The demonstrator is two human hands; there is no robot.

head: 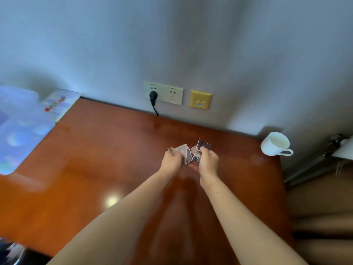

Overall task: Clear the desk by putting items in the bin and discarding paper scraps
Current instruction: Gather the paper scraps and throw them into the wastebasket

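Both my hands are held out over the middle of the reddish-brown wooden desk [95,169]. My left hand [172,161] pinches grey torn paper scraps [184,153] that stick up from its fingers. My right hand [208,161] grips another printed torn piece [203,145], held upright. The two bundles nearly touch between the hands. No bin is clearly recognisable in view.
A white cup [275,143] lies tilted at the desk's back right corner. A translucent blue plastic container [19,131] and a colourful booklet [59,104] sit at the far left. Wall sockets [164,93] with a black plug [152,98] and a yellow outlet [200,99] are behind the desk.
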